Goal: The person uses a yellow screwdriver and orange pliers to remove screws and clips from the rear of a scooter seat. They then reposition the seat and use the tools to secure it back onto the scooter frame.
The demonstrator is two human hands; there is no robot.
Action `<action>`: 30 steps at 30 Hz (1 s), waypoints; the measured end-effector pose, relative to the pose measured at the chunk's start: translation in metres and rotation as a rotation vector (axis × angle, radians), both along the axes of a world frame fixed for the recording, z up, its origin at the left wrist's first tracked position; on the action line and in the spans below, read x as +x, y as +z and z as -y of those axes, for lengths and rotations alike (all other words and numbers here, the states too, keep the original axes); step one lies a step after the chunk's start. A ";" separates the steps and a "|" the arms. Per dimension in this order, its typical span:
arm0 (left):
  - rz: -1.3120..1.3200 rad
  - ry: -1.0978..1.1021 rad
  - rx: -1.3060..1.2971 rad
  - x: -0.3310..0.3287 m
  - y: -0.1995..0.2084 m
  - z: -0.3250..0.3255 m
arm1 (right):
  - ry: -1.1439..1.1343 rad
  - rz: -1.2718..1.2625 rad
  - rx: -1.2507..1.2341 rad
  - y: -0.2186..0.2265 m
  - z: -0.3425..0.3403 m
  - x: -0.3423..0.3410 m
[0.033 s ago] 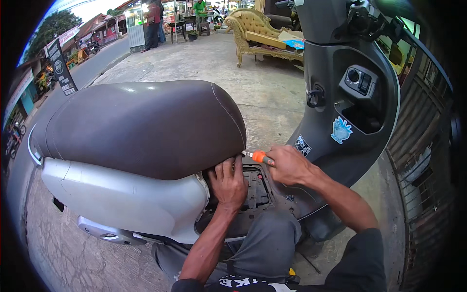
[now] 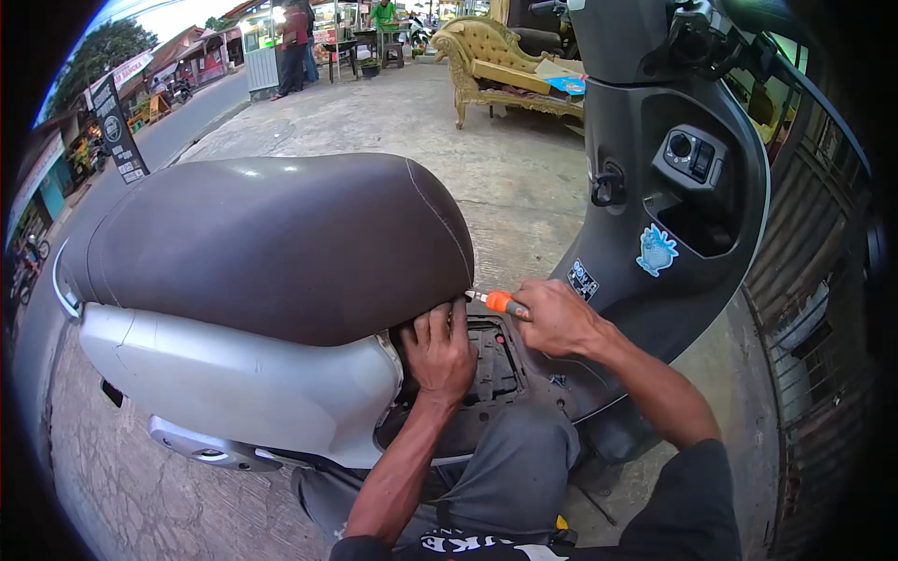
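My right hand (image 2: 564, 318) is closed round a screwdriver (image 2: 507, 305) with an orange and dark handle. Its metal shaft points left, and the tip meets the lower front corner of the scooter's brown seat (image 2: 281, 243). Just below that corner is my left hand (image 2: 440, 357), back toward me. Its fingers are bent together and reach up under the seat's front edge, the index finger close to the screwdriver tip. What those fingers grip is hidden. Beside my left hand, an uncovered compartment (image 2: 496, 360) in the scooter's floor shows dark parts inside.
White side panelling (image 2: 234, 365) lies below the seat. To the right rises the grey front shield (image 2: 613, 234) with a key switch (image 2: 608, 185). My knee (image 2: 528, 449) is against the footboard. Farther back stand a gold sofa (image 2: 477, 65) and people near food stalls.
Almost nothing differs. My right forearm and sleeve have shifted very slightly left; the screwdriver tip and my left hand stay in place.
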State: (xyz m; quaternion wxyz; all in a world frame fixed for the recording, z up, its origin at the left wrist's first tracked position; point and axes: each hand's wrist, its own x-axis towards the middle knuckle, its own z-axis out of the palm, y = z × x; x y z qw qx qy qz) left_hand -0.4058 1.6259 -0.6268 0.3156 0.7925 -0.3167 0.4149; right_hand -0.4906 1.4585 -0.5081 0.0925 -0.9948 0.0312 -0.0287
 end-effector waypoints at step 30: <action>0.002 0.014 -0.010 0.001 0.000 -0.001 | -0.178 0.061 0.252 0.005 -0.023 -0.021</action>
